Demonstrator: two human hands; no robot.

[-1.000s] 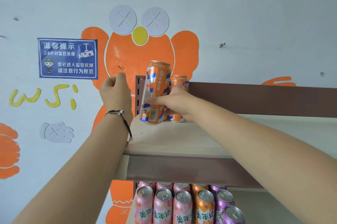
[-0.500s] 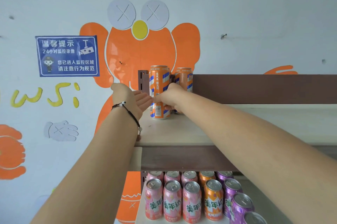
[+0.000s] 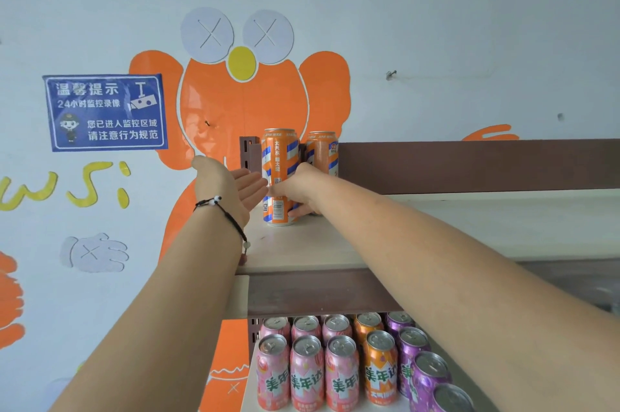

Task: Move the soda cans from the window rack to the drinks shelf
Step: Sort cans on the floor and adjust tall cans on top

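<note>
Blue surveillance sign (image 3: 104, 112) on the wall, orange cartoon mural (image 3: 241, 99), yellow squiggles (image 3: 63, 188) beneath the sign

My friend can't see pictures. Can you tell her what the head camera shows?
A right hand grips a tall orange can standing on the top shelf, with a second orange can behind it. The open left hand is beside it. Pink, orange and purple cans fill the shelf below.

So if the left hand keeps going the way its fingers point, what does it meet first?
Most likely the front orange can, which stands right at the fingertips of the open left hand. The right hand grips that can from the other side. Depth is hard to judge, so the fingers might pass just in front.
</note>
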